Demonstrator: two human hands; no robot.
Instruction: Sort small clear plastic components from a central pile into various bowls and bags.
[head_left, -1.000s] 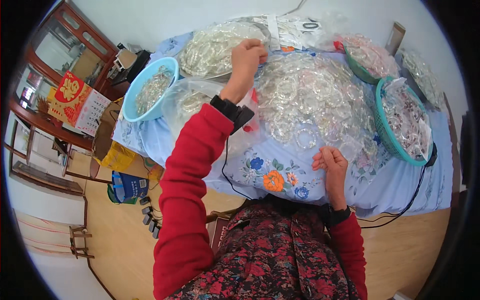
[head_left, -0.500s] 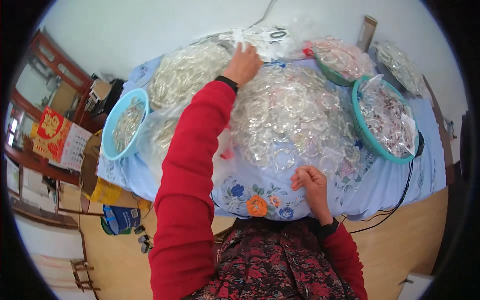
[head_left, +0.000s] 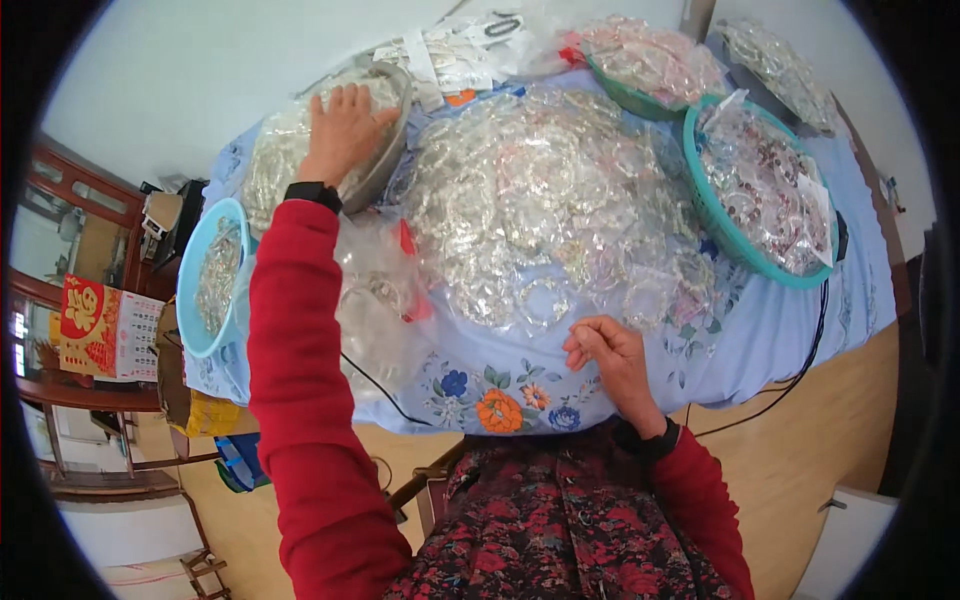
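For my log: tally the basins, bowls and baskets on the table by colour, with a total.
Round light-blue plastic basin: 1
Oval teal perforated plastic basket: 1
Rounded green bowl: 1
Rounded grey containers, material unclear: 2
Total: 5

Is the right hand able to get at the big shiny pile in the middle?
Probably yes: the right hand is just in front of the shiny pile, near its closest edge, and only flowered cloth seems to lie between them.
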